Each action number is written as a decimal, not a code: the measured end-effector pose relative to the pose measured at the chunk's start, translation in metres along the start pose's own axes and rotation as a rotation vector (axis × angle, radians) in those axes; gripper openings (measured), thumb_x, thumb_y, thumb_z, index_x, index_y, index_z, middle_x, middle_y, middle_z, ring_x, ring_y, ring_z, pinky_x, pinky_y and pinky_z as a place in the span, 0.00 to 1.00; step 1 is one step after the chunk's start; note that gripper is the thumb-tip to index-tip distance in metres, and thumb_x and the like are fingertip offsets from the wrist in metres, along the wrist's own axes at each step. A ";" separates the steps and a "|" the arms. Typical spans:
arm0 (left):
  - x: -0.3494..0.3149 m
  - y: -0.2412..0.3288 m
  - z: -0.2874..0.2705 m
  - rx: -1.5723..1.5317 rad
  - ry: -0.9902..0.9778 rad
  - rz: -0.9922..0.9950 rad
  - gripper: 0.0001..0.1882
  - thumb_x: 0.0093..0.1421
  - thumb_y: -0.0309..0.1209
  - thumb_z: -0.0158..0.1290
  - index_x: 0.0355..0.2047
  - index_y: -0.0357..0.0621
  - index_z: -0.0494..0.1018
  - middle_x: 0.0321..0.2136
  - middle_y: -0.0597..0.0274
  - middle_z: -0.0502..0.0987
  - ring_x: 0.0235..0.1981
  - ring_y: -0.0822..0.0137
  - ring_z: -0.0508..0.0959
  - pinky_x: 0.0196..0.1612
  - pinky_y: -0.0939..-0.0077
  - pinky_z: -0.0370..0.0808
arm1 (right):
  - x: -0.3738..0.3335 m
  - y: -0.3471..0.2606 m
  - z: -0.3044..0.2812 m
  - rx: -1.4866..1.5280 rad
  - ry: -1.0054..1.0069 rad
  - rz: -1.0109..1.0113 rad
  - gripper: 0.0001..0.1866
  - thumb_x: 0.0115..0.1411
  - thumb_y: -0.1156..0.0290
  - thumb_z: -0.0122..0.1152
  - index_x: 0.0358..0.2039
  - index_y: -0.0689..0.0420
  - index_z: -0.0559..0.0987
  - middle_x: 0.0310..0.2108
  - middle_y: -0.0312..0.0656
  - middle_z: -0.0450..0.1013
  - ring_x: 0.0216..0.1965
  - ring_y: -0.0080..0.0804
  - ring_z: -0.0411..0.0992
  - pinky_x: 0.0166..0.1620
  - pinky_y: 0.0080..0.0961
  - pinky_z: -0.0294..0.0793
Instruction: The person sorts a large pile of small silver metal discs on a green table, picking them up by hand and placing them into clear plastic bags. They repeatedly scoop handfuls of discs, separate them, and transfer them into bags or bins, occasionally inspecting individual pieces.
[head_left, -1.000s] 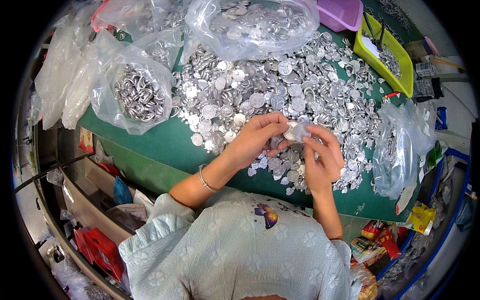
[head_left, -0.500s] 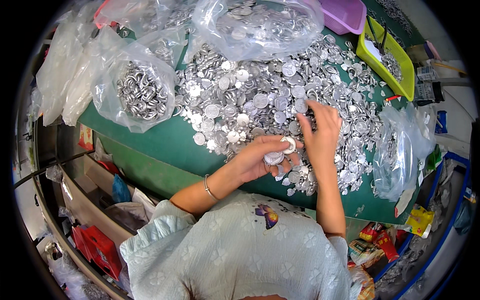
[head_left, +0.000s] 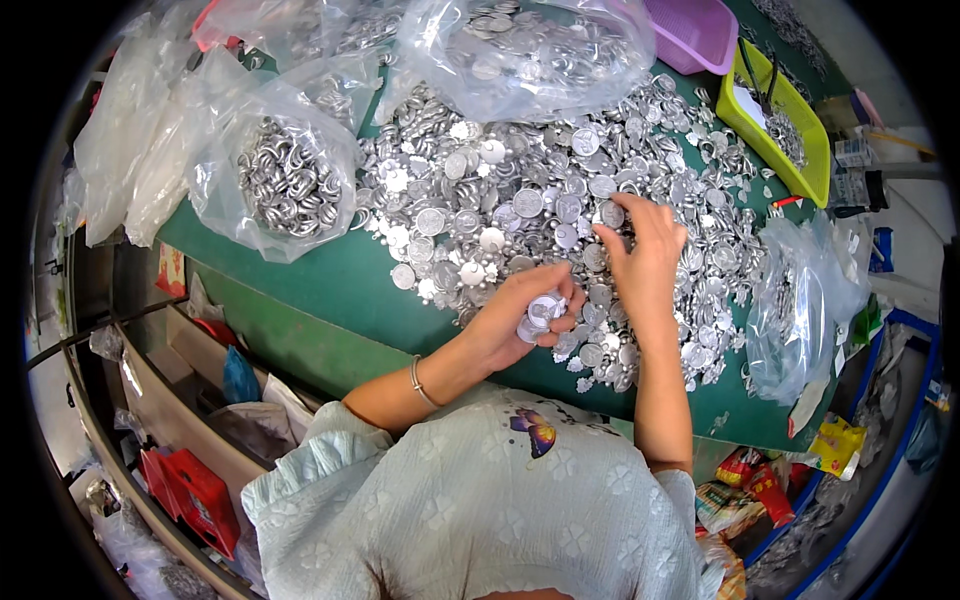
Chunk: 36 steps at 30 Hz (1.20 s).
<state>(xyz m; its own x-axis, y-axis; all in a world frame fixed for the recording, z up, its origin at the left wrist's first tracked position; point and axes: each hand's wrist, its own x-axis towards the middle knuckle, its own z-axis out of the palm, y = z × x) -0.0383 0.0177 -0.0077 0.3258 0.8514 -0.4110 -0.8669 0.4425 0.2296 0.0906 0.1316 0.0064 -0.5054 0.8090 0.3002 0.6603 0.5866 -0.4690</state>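
The pile (head_left: 475, 215) of loose silver-coloured metal pieces lay spread over the green table (head_left: 330, 300), and round discs were mixed through it with scalloped and curved pieces. At the near edge of the pile, the left hand (head_left: 505, 318) was curled around a few round silver discs (head_left: 541, 312), grasping them in a loose cluster with their faces turned up; how many sat beneath the top ones could not be told. Over the right half of the pile, the right hand (head_left: 650, 245) reached out with thumb and forefinger on either side of a single disc (head_left: 609, 214); whether they had pinched it or only touched it was not clear. By the look of things, only a small handful had been gathered, while the great bulk of the pieces remained loose and unsorted in the pile, so the work seemed far from finished. Left of the pile stood an open clear bag (head_left: 290, 190) of curved metal pieces, and at its far edge rested a large clear bag (head_left: 530, 65) of more silver pieces. A lime-green basket (head_left: 818, 172) sat beyond the pile to the right, and a slack clear bag (head_left: 795, 300) lay just beside its right edge.
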 end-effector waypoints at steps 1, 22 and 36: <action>0.000 -0.001 -0.002 -0.032 0.005 -0.005 0.13 0.62 0.40 0.44 0.28 0.44 0.67 0.26 0.63 0.66 0.21 0.76 0.63 0.14 0.88 0.56 | 0.000 0.003 -0.002 0.051 0.002 0.025 0.16 0.46 0.71 0.63 0.37 0.59 0.75 0.35 0.41 0.72 0.38 0.39 0.66 0.42 0.31 0.58; 0.004 0.002 0.009 0.015 0.014 0.054 0.19 0.63 0.42 0.42 0.44 0.38 0.67 0.26 0.63 0.67 0.17 0.77 0.63 0.11 0.92 0.55 | -0.041 -0.028 -0.024 1.218 -0.131 0.567 0.10 0.61 0.72 0.47 0.39 0.63 0.72 0.37 0.45 0.74 0.28 0.21 0.69 0.30 0.16 0.65; 0.005 -0.004 0.003 -0.058 0.014 0.057 0.14 0.59 0.33 0.50 0.42 0.38 0.69 0.24 0.65 0.69 0.23 0.76 0.68 0.16 0.90 0.59 | -0.028 -0.010 -0.021 0.923 -0.140 0.093 0.02 0.46 0.82 0.60 0.23 0.64 0.77 0.31 0.42 0.72 0.29 0.31 0.70 0.33 0.23 0.69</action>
<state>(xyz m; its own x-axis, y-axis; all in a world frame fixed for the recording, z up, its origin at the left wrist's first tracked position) -0.0323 0.0207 -0.0080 0.2705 0.8703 -0.4116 -0.9044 0.3763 0.2013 0.1096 0.1038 0.0204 -0.5741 0.8042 0.1537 0.0303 0.2085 -0.9776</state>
